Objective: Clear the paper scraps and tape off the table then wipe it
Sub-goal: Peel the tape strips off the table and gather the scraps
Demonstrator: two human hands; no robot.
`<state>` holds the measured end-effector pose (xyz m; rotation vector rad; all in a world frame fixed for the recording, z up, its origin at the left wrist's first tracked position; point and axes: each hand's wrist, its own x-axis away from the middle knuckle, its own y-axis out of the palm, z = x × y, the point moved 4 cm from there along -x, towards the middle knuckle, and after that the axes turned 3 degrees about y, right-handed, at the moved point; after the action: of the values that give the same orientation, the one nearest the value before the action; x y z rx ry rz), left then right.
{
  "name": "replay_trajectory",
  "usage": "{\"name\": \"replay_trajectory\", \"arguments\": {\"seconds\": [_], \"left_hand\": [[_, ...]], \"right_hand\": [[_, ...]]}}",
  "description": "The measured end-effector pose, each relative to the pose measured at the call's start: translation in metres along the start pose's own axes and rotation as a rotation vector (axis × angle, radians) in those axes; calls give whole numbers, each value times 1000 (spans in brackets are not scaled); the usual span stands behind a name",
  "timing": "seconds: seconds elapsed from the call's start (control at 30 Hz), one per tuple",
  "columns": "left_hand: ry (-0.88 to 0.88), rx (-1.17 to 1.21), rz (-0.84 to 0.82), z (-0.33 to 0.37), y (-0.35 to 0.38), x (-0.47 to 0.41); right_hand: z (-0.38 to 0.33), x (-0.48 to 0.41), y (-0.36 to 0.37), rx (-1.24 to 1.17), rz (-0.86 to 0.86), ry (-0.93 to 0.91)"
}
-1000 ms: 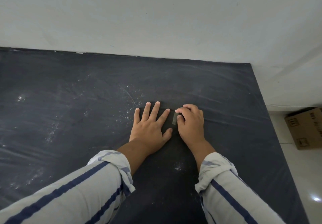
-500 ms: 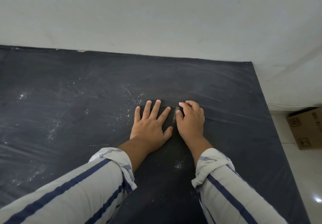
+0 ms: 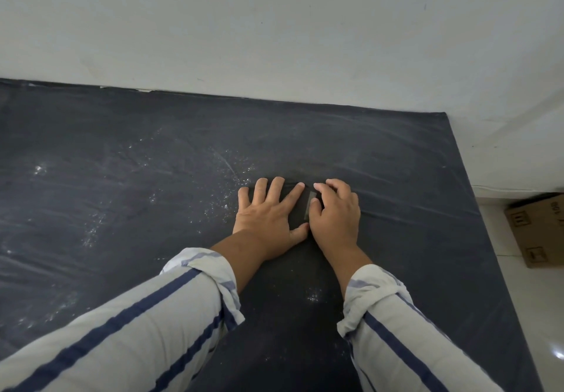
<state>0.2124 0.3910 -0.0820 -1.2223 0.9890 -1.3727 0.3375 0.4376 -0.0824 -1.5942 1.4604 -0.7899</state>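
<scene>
Fingers of the left hand (image 3: 265, 210) lie spread flat on the counter (image 3: 122, 178). Right hand (image 3: 335, 216) curls its fingers, pinching a tape strip (image 3: 310, 205) lying lengthwise toward the wall (image 3: 274, 25).

We see the left hand (image 3: 268, 211) flat, fingers spread, on the dark table (image 3: 122, 153); beside it, the right hand (image 3: 335, 216) pinches the tape (image 3: 309, 208). White specks (image 3: 39, 170) dot the table; a box (image 3: 540, 230) sits far right.

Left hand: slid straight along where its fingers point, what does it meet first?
The left hand likely crosses only table until the wall, though depth is unclear. The tape lies off-line to its right.
</scene>
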Motion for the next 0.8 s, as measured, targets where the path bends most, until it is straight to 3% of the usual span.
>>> {"name": "replay_trajectory", "arguments": {"seconds": [0.8], "left_hand": [[14,-18,-22,-2,6,-5]], "right_hand": [[0,3,-2,-51,36,-27]]}}
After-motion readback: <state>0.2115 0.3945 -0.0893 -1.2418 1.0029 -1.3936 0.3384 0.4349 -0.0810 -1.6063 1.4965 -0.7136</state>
